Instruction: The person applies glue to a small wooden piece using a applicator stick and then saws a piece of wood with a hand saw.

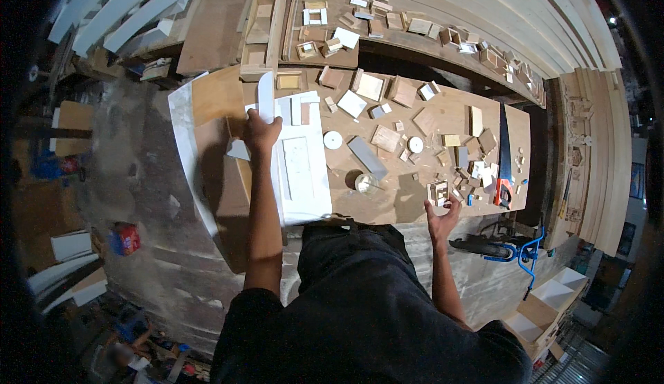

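My left hand (263, 132) is closed around the lower end of a white strip with a rounded top (266, 92), held above the left part of the workbench. Beneath and beside it lies a white panel (317, 176) with pale rectangular pieces on top. Near the bench's front edge, my right hand (443, 216) grips a small wooden frame (430, 194) between thumb and fingers. Close to that hand are small wood blocks (477, 169) and a handsaw (504, 176) with an orange and black handle. A round jar (364, 183) stands between my hands.
Small wooden boxes (370, 85) and offcuts cover the workbench (408, 207). Behind it, a shelf holds more little boxes (418, 25) beside long stacked boards (477, 3). A blue-framed bicycle (529, 252) is at the right. A blurred person (124, 356) appears at the lower left.
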Demonstrator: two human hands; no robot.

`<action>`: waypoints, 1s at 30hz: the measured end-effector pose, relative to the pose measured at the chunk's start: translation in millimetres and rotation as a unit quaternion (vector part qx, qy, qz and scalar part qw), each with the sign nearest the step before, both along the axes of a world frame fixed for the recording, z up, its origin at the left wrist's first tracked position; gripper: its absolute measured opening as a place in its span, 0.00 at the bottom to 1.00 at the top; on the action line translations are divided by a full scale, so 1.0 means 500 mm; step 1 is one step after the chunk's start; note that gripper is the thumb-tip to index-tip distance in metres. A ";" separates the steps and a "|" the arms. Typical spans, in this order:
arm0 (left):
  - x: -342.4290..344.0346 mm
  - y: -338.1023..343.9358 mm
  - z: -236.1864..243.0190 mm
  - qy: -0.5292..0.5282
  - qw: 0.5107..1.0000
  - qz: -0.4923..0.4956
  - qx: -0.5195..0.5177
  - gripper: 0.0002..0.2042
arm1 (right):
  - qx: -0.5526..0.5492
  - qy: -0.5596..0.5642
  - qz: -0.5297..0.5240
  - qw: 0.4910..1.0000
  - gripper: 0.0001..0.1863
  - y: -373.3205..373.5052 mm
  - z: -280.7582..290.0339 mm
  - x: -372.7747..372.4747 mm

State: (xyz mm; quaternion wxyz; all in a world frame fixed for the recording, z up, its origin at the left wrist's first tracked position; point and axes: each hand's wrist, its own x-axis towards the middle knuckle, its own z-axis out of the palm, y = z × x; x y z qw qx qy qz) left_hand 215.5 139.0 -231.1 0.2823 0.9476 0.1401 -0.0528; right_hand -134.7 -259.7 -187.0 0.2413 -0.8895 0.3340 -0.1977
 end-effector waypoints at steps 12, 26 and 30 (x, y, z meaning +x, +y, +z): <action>-0.077 0.091 0.064 -0.147 0.956 0.069 -0.246 0.24 | -0.007 -0.008 0.084 0.996 0.35 0.045 0.071 0.095; -0.146 0.064 0.066 0.057 0.939 -0.021 -0.340 0.27 | -0.015 -0.049 0.080 0.995 0.35 0.010 0.065 0.130; -0.205 0.054 0.006 -0.005 0.970 -0.028 -0.243 0.29 | -0.047 -0.064 0.073 0.994 0.36 -0.049 0.059 0.143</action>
